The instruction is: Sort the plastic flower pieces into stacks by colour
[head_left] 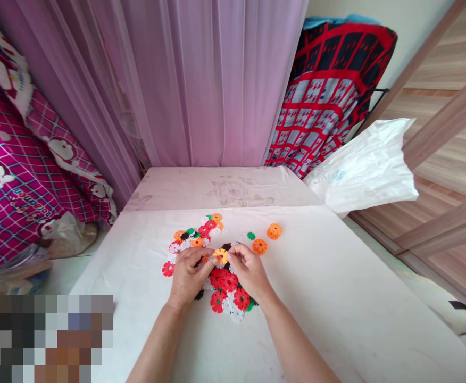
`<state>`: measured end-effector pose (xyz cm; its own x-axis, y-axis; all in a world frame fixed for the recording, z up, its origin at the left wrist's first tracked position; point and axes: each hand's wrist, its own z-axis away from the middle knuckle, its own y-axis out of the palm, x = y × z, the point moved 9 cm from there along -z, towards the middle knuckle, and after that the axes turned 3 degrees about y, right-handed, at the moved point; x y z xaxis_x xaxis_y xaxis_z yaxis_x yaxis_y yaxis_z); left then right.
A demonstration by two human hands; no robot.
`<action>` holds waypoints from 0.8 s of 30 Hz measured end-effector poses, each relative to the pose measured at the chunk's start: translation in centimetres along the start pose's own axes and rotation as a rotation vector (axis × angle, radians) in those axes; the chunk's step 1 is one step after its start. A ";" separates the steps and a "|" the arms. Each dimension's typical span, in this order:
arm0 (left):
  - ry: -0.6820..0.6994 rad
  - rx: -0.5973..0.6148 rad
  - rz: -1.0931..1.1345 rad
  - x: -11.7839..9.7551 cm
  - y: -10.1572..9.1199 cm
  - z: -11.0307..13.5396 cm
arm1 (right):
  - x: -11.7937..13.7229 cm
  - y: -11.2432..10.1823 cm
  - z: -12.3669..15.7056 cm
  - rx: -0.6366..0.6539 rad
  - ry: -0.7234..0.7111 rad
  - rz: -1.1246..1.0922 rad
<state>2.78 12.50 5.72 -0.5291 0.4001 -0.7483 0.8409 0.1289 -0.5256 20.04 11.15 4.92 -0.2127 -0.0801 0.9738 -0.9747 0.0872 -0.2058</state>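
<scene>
Between my two hands is an orange notched plastic disc [221, 256], flower-like with slots around its rim. My left hand [189, 271] pinches its left edge with thumb and fingers. On the other side, my right hand [249, 269] grips the right edge the same way. Beneath and around them lies a loose pile of similar discs: red discs [229, 280], white discs [233, 307], and some black and green ones. Farther back the pile continues with red, orange, white and green discs [208, 229]. My fingers cover part of the pile.
Orange discs [259, 247] lie right of the pile, with another orange group [274, 231] behind and a green disc [251, 235] nearby. A pale cloth covers the table [316, 303]. A white plastic bag [368, 165] is at the right edge, and a purple curtain [213, 80] hangs behind.
</scene>
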 end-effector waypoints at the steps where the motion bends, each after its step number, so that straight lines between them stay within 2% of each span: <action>1: 0.002 -0.001 0.036 0.0 0.0 0.0 | 0.3 0.2 0.1 0.004 -0.016 0.008; 8: -0.018 0.013 0.222 0.2 0.1 0.0 | 0.8 1.0 0.5 0.018 -0.074 0.088; 12: -0.040 0.058 0.270 -0.1 0.3 0.1 | 1.0 1.5 0.7 0.038 -0.173 0.259; 16: -0.091 0.107 0.322 0.0 0.8 0.2 | 1.7 1.3 1.1 -0.025 -0.286 0.379; 24: -0.176 0.060 0.437 0.6 0.7 0.2 | 3.2 1.0 1.9 -0.142 -0.444 0.435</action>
<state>3.00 12.60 4.84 -0.1428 0.2451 -0.9589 0.9837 -0.0719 -0.1649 18.23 9.13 7.66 -0.6249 -0.4093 0.6648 -0.7807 0.3327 -0.5290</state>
